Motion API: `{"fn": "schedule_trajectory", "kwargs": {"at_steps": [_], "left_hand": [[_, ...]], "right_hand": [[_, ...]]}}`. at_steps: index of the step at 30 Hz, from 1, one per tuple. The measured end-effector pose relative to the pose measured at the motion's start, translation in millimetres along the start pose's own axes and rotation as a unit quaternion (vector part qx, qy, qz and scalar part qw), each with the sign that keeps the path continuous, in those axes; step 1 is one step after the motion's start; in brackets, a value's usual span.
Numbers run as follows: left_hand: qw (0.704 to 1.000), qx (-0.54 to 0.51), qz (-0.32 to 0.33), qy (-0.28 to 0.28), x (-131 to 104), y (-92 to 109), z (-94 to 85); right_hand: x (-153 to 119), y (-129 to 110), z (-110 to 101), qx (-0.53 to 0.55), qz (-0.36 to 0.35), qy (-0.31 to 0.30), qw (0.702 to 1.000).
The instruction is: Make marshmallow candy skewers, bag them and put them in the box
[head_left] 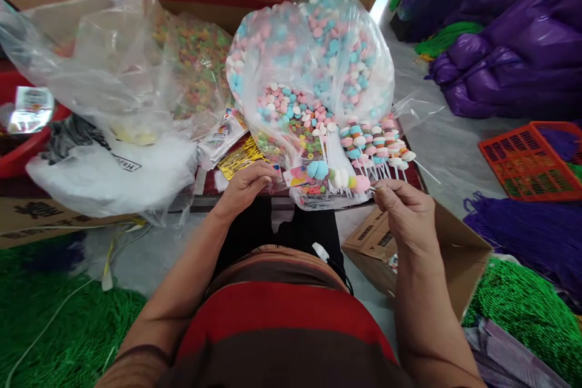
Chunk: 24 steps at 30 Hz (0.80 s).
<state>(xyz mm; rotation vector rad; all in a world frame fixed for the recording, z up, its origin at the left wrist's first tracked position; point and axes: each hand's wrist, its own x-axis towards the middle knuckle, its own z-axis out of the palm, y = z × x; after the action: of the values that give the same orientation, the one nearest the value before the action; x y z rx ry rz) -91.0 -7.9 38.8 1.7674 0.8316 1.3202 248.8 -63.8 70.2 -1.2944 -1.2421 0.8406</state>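
Observation:
My right hand pinches the stick end of a candy skewer threaded with blue, white, yellow-green and pink sweets. The skewer lies nearly level above the table's front edge. At its left end, the tip meets a small clear printed bag; how far inside it is, I cannot tell. My left hand is closed on the bag's other end. Just beyond, several finished candy skewers lie in a pile, sticks towards me. White sticks lie beside them.
A large clear sack of pastel sweets and a bag of ring candies stand behind. Flat packets and gold twist ties lie left of centre. An open cardboard box and an orange crate are at right.

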Motion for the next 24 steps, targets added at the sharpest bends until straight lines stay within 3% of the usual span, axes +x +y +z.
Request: {"fn": "schedule_trajectory", "kwargs": {"at_steps": [8,13,21,24], "left_hand": [[0.998,0.008,0.057,-0.01,-0.3,-2.3,-3.5],[0.994,0.068,0.076,-0.048,0.4,-2.9,-6.4],[0.97,0.192,0.11,-0.102,8.0,3.7,-6.0],[0.971,0.2,0.085,-0.1,11.6,6.3,-4.6]], "right_hand": [[2.2,-10.7,-6.8,-0.089,-0.073,-0.053,0.992],[3.7,-10.1,-14.9,-0.15,-0.135,-0.086,0.976],[-0.9,-2.1,-13.7,-0.179,-0.086,-0.1,0.975],[-4.9,2.7,-4.9,-0.143,-0.043,-0.112,0.983]]}}
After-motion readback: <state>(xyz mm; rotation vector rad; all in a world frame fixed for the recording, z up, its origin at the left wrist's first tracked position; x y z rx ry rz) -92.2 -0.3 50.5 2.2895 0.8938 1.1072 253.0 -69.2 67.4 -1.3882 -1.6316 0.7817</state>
